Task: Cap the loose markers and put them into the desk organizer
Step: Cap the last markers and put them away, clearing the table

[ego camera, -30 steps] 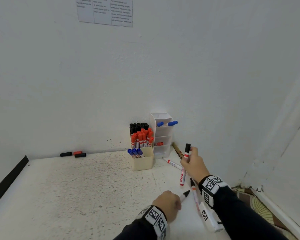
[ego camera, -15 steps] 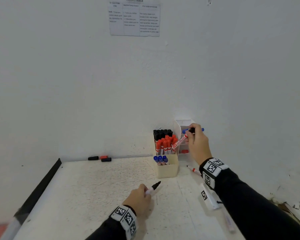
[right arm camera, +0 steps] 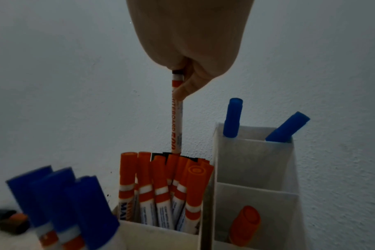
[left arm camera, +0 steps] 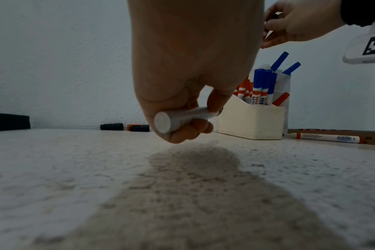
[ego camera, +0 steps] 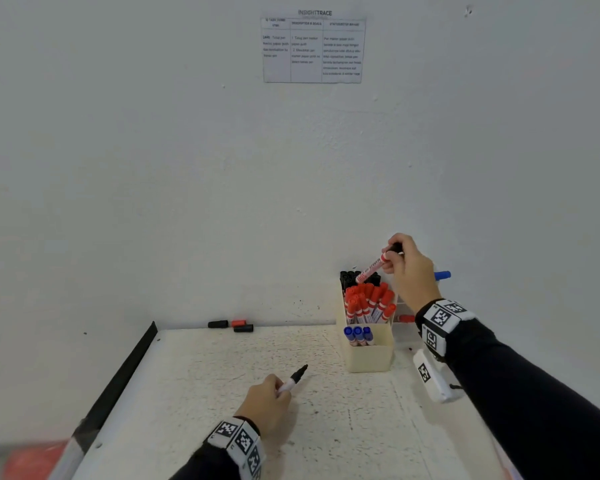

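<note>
My right hand (ego camera: 390, 258) pinches a black-capped whiteboard marker (ego camera: 370, 270) near its cap, tilted, with its lower end over the black-capped markers at the back of the cream organizer box (ego camera: 371, 360). In the right wrist view the right hand (right arm camera: 180, 84) holds this marker (right arm camera: 177, 121) upright, and its lower end dips behind the red-capped markers (right arm camera: 161, 182). My left hand (ego camera: 281, 389) grips an uncapped black marker (ego camera: 297, 375) low over the table, tip pointing up and to the right. Its white barrel (left arm camera: 182, 118) shows in the left wrist view.
A white tiered organizer (right arm camera: 257, 160) beside the box holds two blue markers (right arm camera: 232, 118) and a red one (right arm camera: 244, 223). Three loose caps (ego camera: 231, 325) lie against the back wall. One marker (left arm camera: 328, 137) lies on the table to the right of the box. A black strip (ego camera: 125, 375) edges the table's left side.
My right hand carried the capped marker from the table's right side up to the organizer and now holds it over the black markers. My left hand moved left with the uncapped marker.
</note>
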Demonstrator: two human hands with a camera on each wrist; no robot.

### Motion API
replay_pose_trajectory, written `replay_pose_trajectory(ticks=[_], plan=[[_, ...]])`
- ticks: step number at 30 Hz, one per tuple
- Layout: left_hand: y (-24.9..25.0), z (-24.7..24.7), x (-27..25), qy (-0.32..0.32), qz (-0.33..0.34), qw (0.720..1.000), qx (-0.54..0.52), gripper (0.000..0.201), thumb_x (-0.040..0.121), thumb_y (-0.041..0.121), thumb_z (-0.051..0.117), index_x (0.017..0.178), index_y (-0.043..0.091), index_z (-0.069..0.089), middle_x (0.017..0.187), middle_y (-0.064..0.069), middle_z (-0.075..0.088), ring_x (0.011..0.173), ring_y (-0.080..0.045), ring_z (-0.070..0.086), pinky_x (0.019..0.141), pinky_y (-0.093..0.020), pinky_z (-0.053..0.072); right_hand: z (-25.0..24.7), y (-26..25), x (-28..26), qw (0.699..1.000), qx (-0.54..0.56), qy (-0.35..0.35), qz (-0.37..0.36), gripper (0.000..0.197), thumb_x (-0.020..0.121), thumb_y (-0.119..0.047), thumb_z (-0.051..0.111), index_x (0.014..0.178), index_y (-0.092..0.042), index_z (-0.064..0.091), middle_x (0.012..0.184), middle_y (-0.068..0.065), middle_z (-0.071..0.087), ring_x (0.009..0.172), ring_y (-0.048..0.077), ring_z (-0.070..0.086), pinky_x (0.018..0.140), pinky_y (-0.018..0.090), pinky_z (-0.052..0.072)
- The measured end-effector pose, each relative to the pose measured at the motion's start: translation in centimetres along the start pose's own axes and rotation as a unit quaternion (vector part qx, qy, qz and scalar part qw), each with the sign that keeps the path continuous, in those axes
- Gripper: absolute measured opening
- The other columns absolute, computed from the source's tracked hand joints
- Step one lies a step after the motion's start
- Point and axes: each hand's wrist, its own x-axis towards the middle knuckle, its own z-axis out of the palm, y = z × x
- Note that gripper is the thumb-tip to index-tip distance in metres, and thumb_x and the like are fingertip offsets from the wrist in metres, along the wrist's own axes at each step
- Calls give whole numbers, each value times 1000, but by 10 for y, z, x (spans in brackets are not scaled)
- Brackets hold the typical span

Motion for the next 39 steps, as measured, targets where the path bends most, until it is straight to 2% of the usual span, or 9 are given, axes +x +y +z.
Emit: replay_pose_trajectory(ticks=[4, 6, 8, 13, 17, 26, 30, 34, 39], plan=[[-3, -3, 2, 1, -4, 1000, 0, 12, 97, 27, 37, 97, 17, 43, 73, 8, 46, 60, -6, 39, 52, -17, 31, 7, 5, 1, 998, -38, -55, -4, 20, 96, -1, 35, 94, -17, 47, 84, 7, 55, 72, 16, 54, 61, 11, 44], [-4, -4, 3, 5, -3, 1000, 3, 11, 97, 27, 38, 97, 17, 43, 72, 8, 46, 59, -6, 39, 51, -17, 30, 5, 6, 4, 997, -55, -51, 0, 19, 96, -2, 34, 96, -16, 48, 87, 6, 56, 71, 16, 55, 59, 14, 45], [-6, -4, 4, 8, -2, 1000, 7, 11, 97, 26, 38, 97, 17, 43, 72, 8, 45, 59, -6, 39, 51, -17, 29, -1, 3, 8, 996, -78, -33, -1, 18, 96, -3, 36, 106, -11, 49, 91, 6, 57, 74, 17, 57, 59, 17, 44], [-6, 0, 6, 33, -9, 999, -7, 16, 98, 30, 37, 99, 16, 45, 74, 6, 48, 61, -7, 42, 53, -17, 32, -33, -4, 6, 992, -82, 79, -54, 27, 97, -8, 37, 122, -1, 46, 95, 3, 51, 84, 17, 50, 74, 25, 38], [-3, 6, 6, 45, -12, 999, -1, 19, 98, 33, 38, 98, 16, 46, 77, 5, 51, 66, -9, 45, 56, -17, 34, -58, 7, -6, 986, -118, 99, -60, 30, 97, -16, 36, 120, -1, 47, 97, 1, 51, 84, 16, 50, 74, 26, 38], [-2, 10, 0, 65, -16, 998, -8, 12, 97, 27, 39, 96, 17, 45, 74, 8, 46, 62, -4, 42, 52, -14, 31, -49, 52, -47, 986, -153, 56, -41, 16, 87, 1, 55, 103, 1, 59, 104, 14, 50, 85, 19, 53, 79, 32, 50], [-7, 2, 2, 73, -42, 995, -51, 12, 95, 27, 44, 99, 16, 48, 84, 0, 55, 67, -13, 50, 61, -23, 44, -30, 57, -55, 991, -127, 43, 7, 20, 84, 4, 57, 104, 0, 57, 99, 13, 57, 82, 21, 56, 78, 34, 51], [-12, -11, -3, 78, -88, 976, -183, 16, 94, 28, 50, 101, 13, 54, 91, -6, 62, 56, -15, 60, 54, -29, 55, -10, 59, -53, 988, -137, 1, 72, 10, 86, 2, 55, 93, -4, 58, 88, 11, 62, 80, 25, 58, 75, 30, 44], [-29, -25, -5, 99, -98, 976, -166, 13, 90, 29, 57, 99, 19, 58, 95, -2, 64, 82, -19, 63, 79, -35, 57, 1, 49, -53, 981, -143, 10, 132, 19, 86, 3, 51, 105, 1, 56, 98, 18, 60, 83, 26, 54, 73, 27, 38]])
